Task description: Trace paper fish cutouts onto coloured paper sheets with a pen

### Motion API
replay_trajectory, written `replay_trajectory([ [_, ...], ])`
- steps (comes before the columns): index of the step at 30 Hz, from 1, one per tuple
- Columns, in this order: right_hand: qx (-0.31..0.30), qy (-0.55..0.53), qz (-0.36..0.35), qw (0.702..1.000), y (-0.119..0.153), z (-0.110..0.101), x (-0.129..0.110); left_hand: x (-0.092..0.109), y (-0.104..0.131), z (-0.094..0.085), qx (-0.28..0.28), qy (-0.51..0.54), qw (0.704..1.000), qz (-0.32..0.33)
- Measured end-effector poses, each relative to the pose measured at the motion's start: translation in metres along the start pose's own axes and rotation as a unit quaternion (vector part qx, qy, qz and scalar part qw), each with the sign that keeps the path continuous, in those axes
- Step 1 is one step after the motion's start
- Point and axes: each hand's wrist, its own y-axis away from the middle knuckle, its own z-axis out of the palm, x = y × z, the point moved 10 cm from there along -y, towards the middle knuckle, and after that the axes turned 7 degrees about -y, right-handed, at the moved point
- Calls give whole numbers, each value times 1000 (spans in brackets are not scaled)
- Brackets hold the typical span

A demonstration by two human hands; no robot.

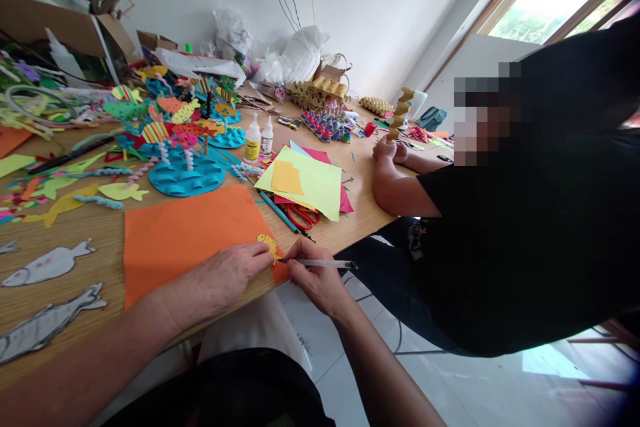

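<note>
A sheet of orange paper (195,227) lies at the front edge of the wooden table. At its right corner is a small yellow paper fish (269,244) with dark markings. My left hand (235,273) rests on the sheet, its fingertips lying on the fish and pressing it down. In my right hand (317,278), pinched between thumb and fingers, is a pen (330,264) with a clear barrel. Its tip meets the paper beside the fish's tail.
Coloured paper sheets (320,180), red-handled scissors (303,216) and a blue pencil (279,211) lie beyond my hands. Glue bottles (253,140) stand behind. A blue base with paper fish (187,177) is leftward, near white fish cutouts (50,265). A person (525,213) sits at right holding egg-carton card (400,113).
</note>
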Motion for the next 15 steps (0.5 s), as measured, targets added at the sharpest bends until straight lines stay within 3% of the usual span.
replay_trajectory([
  [15, 0, 51, -20, 999, -2, 2, -6, -3, 0, 2, 0, -17, 1000, -2],
])
